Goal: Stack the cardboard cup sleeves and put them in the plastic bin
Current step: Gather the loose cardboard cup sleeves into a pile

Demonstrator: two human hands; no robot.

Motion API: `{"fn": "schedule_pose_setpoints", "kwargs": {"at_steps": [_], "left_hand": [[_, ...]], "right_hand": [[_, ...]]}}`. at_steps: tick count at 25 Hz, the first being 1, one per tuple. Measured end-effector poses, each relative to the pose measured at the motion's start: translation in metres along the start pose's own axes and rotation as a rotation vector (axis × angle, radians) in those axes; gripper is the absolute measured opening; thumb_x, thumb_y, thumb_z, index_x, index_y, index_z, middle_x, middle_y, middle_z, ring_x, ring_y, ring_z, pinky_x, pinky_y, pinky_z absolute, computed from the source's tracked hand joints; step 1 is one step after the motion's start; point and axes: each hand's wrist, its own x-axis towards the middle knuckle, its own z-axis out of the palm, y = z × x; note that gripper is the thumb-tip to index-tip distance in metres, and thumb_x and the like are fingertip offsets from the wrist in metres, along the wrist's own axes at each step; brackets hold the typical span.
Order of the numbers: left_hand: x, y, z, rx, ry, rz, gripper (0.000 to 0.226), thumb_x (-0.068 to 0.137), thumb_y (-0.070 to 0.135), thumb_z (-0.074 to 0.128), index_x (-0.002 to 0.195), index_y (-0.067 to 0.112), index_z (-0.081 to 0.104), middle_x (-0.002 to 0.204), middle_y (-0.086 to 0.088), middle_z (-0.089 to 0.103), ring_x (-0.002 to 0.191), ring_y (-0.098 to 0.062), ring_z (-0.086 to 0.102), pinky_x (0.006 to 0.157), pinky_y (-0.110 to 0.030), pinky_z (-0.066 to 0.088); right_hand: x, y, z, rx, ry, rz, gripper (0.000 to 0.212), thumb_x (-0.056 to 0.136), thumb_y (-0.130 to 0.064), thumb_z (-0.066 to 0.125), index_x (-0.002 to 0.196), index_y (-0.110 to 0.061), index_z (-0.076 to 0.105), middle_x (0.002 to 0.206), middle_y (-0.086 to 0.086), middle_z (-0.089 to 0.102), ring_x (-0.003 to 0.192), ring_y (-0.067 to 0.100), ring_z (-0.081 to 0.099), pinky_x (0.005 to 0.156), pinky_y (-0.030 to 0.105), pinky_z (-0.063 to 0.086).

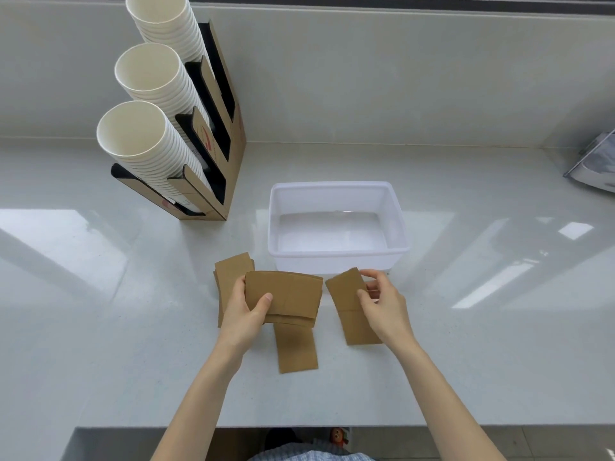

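Note:
Brown cardboard cup sleeves lie on the pale counter in front of a translucent plastic bin (337, 261), which holds nothing. My left hand (244, 316) grips a small stack of sleeves (289, 294) just above the counter, thumb on top. Behind that hand lies another sleeve pile (231, 272), partly hidden. A single sleeve (296, 351) lies flat below the held stack. My right hand (382, 306) pinches the upper end of a sleeve (347, 301) to the right, near the bin's front wall.
A cardboard dispenser (229, 151) with three slanted stacks of white paper cups (143, 141) stands at the back left. A grey object (595, 161) sits at the right edge. The counter's front edge (299, 427) runs near my arms.

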Motion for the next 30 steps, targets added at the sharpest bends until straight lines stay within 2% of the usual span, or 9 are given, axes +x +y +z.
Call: {"fn": "schedule_pose_setpoints", "kwargs": {"at_steps": [3,8,12,15,17,21,24,27,30], "left_hand": [[-0.001,0.001,0.003,-0.002,-0.015,0.012,0.035,0.089,0.013,0.049,0.123,0.018,0.042,0.116,0.0,0.056,0.112,-0.02,0.053,0.102,-0.039,0.042],[-0.005,0.005,0.009,-0.002,-0.078,0.039,0.03,0.089,0.013,0.049,0.118,0.018,0.042,0.107,0.003,0.058,0.107,-0.018,0.055,0.094,-0.029,0.041],[-0.006,0.003,0.011,-0.005,-0.096,0.042,0.021,0.09,0.015,0.047,0.109,0.023,0.043,0.099,0.01,0.058,0.104,-0.018,0.056,0.093,-0.032,0.045],[-0.006,0.001,0.013,-0.049,-0.111,0.019,0.013,0.091,0.019,0.046,0.103,0.025,0.048,0.101,0.004,0.061,0.104,-0.019,0.058,0.096,-0.042,0.048],[-0.007,0.003,0.014,-0.089,-0.131,0.004,0.01,0.09,0.02,0.049,0.097,0.027,0.05,0.101,0.001,0.063,0.101,-0.019,0.061,0.094,-0.04,0.049],[-0.008,0.003,0.015,-0.092,-0.139,0.017,0.021,0.087,0.01,0.052,0.094,0.029,0.049,0.096,0.001,0.065,0.094,-0.017,0.062,0.091,-0.037,0.05],[-0.007,0.002,0.013,-0.074,-0.112,0.037,0.024,0.087,0.009,0.051,0.093,0.032,0.048,0.096,0.002,0.064,0.095,-0.018,0.062,0.09,-0.035,0.05],[-0.007,0.005,0.009,-0.061,-0.084,0.066,0.024,0.087,0.01,0.051,0.102,0.028,0.046,0.094,0.006,0.062,0.091,-0.012,0.061,0.084,-0.027,0.05],[-0.003,0.005,-0.005,-0.112,-0.025,0.037,0.036,0.087,0.009,0.051,0.122,0.017,0.042,0.1,0.002,0.061,0.097,-0.019,0.06,0.085,-0.036,0.052]], "right_hand": [[-0.001,-0.014,-0.006,-0.02,-0.016,-0.074,0.03,0.093,-0.011,0.038,0.115,-0.018,0.058,0.087,-0.01,0.057,0.076,0.001,0.053,0.062,0.009,0.041],[-0.003,-0.033,0.012,-0.179,-0.136,-0.285,0.033,0.09,-0.006,0.043,0.117,-0.016,0.06,0.101,-0.005,0.054,0.093,0.007,0.049,0.072,-0.002,0.035],[-0.004,-0.04,0.026,-0.218,-0.22,-0.31,0.034,0.09,-0.008,0.045,0.122,-0.016,0.056,0.102,-0.006,0.043,0.097,0.004,0.045,0.083,0.01,0.032],[-0.005,-0.045,0.032,-0.225,-0.248,-0.325,0.033,0.09,-0.009,0.047,0.12,-0.016,0.056,0.103,-0.007,0.041,0.098,0.001,0.044,0.077,0.006,0.034],[-0.006,-0.05,0.037,-0.229,-0.26,-0.332,0.031,0.089,-0.01,0.048,0.119,-0.017,0.056,0.103,-0.008,0.04,0.098,0.002,0.044,0.072,0.002,0.035],[-0.005,-0.053,0.044,-0.212,-0.251,-0.338,0.029,0.088,-0.011,0.05,0.115,-0.017,0.057,0.103,-0.007,0.041,0.108,0.011,0.051,0.092,0.021,0.042],[-0.006,-0.054,0.045,-0.214,-0.27,-0.355,0.027,0.088,-0.013,0.051,0.115,-0.015,0.057,0.106,-0.005,0.045,0.11,0.013,0.053,0.095,0.029,0.045],[-0.007,-0.052,0.043,-0.174,-0.229,-0.382,0.028,0.09,-0.017,0.049,0.118,-0.014,0.056,0.11,-0.003,0.047,0.106,0.01,0.052,0.093,0.022,0.043],[-0.004,-0.047,0.04,-0.139,-0.146,-0.339,0.03,0.092,-0.016,0.045,0.122,-0.015,0.051,0.107,-0.008,0.043,0.105,0.006,0.048,0.09,0.019,0.04]]}}
